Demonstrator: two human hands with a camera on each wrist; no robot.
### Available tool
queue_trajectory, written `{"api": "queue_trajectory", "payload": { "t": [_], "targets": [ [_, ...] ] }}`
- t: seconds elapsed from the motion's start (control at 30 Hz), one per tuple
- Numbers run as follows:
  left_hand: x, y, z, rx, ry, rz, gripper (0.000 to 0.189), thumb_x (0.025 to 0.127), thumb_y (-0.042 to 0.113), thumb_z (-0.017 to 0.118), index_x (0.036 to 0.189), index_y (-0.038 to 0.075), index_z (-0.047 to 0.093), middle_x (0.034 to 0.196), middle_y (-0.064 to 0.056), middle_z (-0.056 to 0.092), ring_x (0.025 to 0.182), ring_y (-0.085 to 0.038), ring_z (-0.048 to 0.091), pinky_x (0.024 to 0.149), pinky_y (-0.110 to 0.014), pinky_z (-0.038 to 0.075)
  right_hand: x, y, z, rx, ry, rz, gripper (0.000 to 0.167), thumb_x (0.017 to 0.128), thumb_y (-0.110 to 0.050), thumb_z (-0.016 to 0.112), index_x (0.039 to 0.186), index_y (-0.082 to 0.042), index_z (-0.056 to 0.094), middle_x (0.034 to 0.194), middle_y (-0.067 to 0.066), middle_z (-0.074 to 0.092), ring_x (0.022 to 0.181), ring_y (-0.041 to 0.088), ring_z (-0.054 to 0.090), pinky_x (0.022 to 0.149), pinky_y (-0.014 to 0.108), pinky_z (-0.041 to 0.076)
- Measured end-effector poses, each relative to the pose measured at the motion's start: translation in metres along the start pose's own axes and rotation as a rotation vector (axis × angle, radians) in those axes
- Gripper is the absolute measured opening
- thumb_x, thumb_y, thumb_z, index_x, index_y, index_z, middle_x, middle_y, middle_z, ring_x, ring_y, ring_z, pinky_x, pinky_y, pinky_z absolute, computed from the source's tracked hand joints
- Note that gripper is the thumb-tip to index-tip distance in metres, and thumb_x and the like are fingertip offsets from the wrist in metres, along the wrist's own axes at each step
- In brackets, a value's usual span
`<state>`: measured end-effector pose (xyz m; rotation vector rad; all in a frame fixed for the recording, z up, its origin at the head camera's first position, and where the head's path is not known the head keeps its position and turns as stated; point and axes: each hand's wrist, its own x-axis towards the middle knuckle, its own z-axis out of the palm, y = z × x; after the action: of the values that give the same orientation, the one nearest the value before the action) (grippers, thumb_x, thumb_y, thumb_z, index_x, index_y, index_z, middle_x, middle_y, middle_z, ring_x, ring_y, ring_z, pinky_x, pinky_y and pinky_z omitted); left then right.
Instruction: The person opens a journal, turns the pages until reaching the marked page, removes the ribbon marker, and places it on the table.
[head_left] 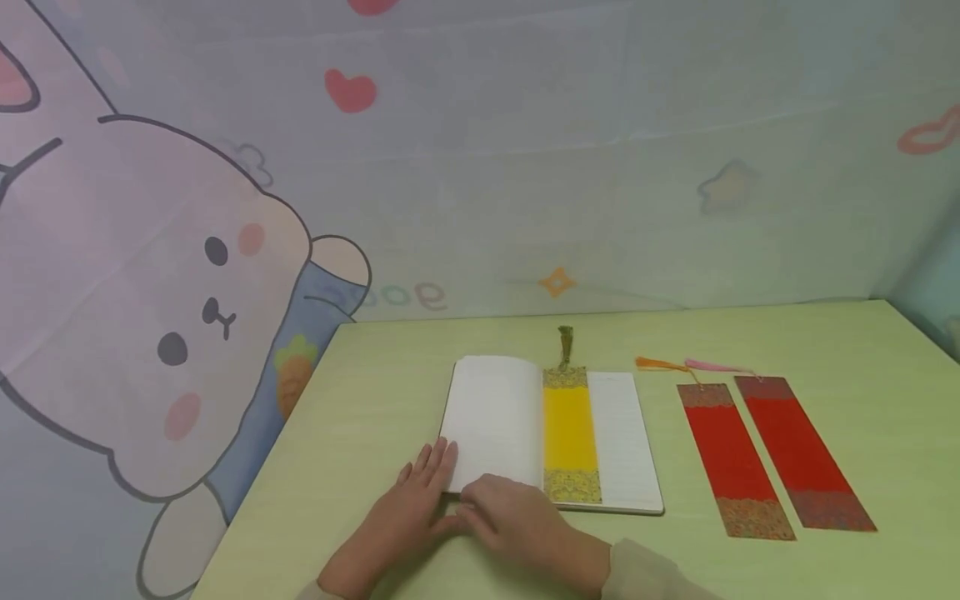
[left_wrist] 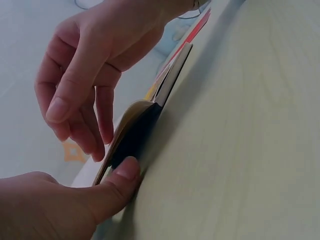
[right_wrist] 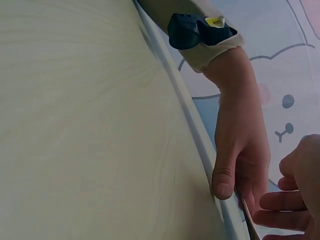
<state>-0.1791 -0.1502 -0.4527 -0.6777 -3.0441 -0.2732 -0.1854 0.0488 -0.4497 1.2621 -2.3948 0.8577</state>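
An open notebook [head_left: 491,412] with white pages lies on the table. A yellow bookmark [head_left: 570,427] with patterned ends and a green-brown tassel lies on its right page, along the fold. My left hand [head_left: 412,504] is at the notebook's lower left corner, fingers over the page's edge. In the left wrist view its thumb [left_wrist: 117,187] presses the dark cover from below, so the edge is pinched. My right hand [head_left: 525,521] hovers at the near edge of the left page, its fingers loosely bent and holding nothing.
Two red bookmarks, one with an orange tassel [head_left: 737,462] and one with a pink tassel [head_left: 806,454], lie side by side right of the notebook. The pale green table [head_left: 360,417] meets a cloth backdrop [head_left: 495,183] printed with a rabbit and hearts.
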Motion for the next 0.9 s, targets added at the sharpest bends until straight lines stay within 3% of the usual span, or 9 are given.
{"api": "queue_trajectory", "payload": {
  "t": [0.1,0.2,0.37,0.5,0.67,0.9],
  "targets": [
    [0.001,-0.001,0.002,-0.021,-0.06,-0.019,0.095,0.083,0.069,0.04,0.148,0.003,0.018,0.151,-0.017,0.019,0.135,-0.038,0.024,0.102,-0.055,0.029,-0.002,-0.002,0.0,-0.001,-0.026,-0.031,0.017,0.093,-0.027,0.058,0.098,-0.011,0.064,0.088,-0.004,0.064,0.076,0.003,0.057,0.069,0.016,0.047],
    [0.001,-0.001,0.002,-0.022,-0.084,-0.024,0.094,0.082,0.069,0.04,0.147,0.003,0.024,0.151,-0.018,0.021,0.134,-0.038,0.026,0.1,-0.056,0.03,-0.004,-0.002,0.0,-0.023,-0.001,-0.086,0.019,0.091,-0.028,0.061,0.097,-0.011,0.065,0.088,-0.004,0.065,0.077,0.004,0.058,0.07,0.016,0.048],
    [0.001,-0.001,0.003,-0.018,-0.074,-0.019,0.091,0.082,0.067,0.044,0.144,0.003,0.031,0.148,-0.02,0.026,0.134,-0.037,0.027,0.1,-0.055,0.031,-0.007,0.001,-0.004,-0.065,0.068,-0.138,0.016,0.088,-0.026,0.064,0.094,-0.011,0.066,0.087,-0.005,0.066,0.077,0.005,0.06,0.072,0.019,0.049],
    [0.002,0.0,0.005,-0.012,-0.065,-0.015,0.09,0.08,0.064,0.05,0.144,0.002,0.031,0.147,-0.021,0.028,0.133,-0.036,0.029,0.1,-0.054,0.033,-0.012,0.008,-0.012,-0.059,0.095,-0.115,0.013,0.087,-0.022,0.065,0.095,-0.011,0.065,0.087,-0.006,0.065,0.078,0.005,0.06,0.072,0.019,0.049],
    [0.003,0.0,0.008,-0.01,-0.074,-0.02,0.09,0.08,0.062,0.053,0.143,0.002,0.032,0.146,-0.021,0.029,0.133,-0.036,0.029,0.1,-0.053,0.033,-0.024,0.026,-0.028,0.026,0.105,0.009,0.011,0.084,-0.016,0.068,0.093,-0.01,0.065,0.088,-0.006,0.065,0.079,0.005,0.061,0.071,0.021,0.05],
    [0.004,0.0,0.008,-0.033,-0.091,-0.045,0.091,0.079,0.06,0.055,0.144,0.001,0.031,0.147,-0.022,0.027,0.134,-0.036,0.027,0.102,-0.053,0.029,-0.031,0.056,-0.057,0.346,-0.002,0.343,0.015,0.089,-0.02,0.064,0.098,-0.008,0.065,0.09,-0.007,0.064,0.081,0.007,0.059,0.069,0.024,0.051]
  ]
}}
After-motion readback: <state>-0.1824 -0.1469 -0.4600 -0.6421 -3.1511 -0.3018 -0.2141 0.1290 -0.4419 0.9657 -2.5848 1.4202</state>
